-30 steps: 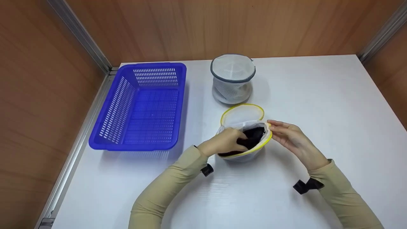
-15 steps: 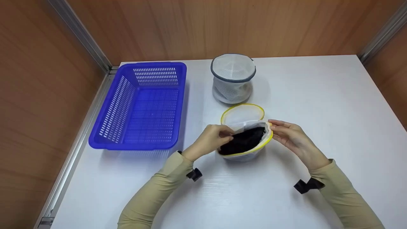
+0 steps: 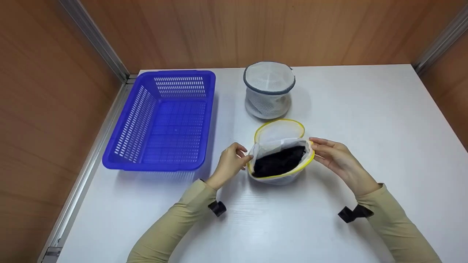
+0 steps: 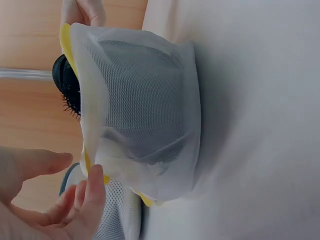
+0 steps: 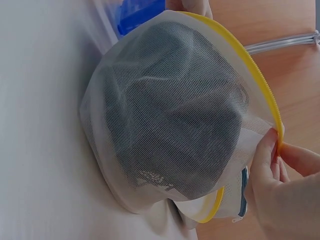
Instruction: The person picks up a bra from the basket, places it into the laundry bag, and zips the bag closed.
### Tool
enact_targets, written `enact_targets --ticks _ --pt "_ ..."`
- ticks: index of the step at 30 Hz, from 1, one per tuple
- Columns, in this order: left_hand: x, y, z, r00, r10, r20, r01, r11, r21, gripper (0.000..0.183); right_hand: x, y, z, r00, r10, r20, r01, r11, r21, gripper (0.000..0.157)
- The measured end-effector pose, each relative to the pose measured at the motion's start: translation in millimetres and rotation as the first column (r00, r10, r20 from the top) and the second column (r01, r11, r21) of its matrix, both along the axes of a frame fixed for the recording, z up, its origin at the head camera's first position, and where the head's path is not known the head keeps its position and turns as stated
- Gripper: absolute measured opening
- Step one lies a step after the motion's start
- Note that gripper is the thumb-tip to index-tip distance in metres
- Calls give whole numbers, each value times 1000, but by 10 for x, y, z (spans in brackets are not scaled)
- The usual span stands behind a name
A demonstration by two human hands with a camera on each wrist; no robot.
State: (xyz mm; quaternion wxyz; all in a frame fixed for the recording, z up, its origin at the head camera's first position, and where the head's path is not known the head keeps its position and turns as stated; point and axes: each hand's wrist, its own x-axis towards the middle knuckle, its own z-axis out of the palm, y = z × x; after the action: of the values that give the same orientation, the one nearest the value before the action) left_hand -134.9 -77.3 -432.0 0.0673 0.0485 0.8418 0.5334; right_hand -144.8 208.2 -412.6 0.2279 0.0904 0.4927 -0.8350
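Note:
A white mesh laundry bag (image 3: 283,179) with a yellow zip edge stands on the table, its round lid (image 3: 280,130) folded back. Inside lies a black soft item (image 3: 279,162), also showing darkly through the mesh in both wrist views; its kind is unclear. My right hand (image 3: 338,162) pinches the bag's yellow rim (image 5: 265,92) at the right side. At the left side of the rim is my left hand (image 3: 231,162). In the left wrist view its thumb (image 4: 47,162) and forefinger (image 4: 95,187) are apart, the forefinger against the rim.
A blue slotted basket (image 3: 210,109) stands at the left. Behind the white bag is a second mesh laundry bag (image 3: 268,100) with a grey-edged lid, zipped up and upright. A wooden panel (image 3: 226,33) borders the back of the white table (image 3: 365,120).
My left hand has come out of the bag, off the black item, and moved left to the rim. My right hand has stayed on the right side of the rim.

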Motion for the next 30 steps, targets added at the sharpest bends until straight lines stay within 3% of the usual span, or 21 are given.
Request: enact_targets --ticks 5,11,15,24,30 --pt "-16 17 -45 982 -6 188 -18 991 129 28 -2 2 -4 1000 -5 9 5 1000 2 21" --pt "-48 21 -56 955 15 296 -100 956 275 35 -10 10 5 1000 -7 15 7 1000 2 21" --pt "-50 -2 -42 929 33 368 -169 924 343 29 -17 37 16 1000 -13 25 13 1000 6 19" --pt "-26 -87 6 908 81 411 -280 848 451 23 -31 96 18 999 -37 22 37 999 10 19" --pt "-12 -142 35 922 86 379 -263 855 447 23 -45 114 28 998 -64 18 64 998 15 17"
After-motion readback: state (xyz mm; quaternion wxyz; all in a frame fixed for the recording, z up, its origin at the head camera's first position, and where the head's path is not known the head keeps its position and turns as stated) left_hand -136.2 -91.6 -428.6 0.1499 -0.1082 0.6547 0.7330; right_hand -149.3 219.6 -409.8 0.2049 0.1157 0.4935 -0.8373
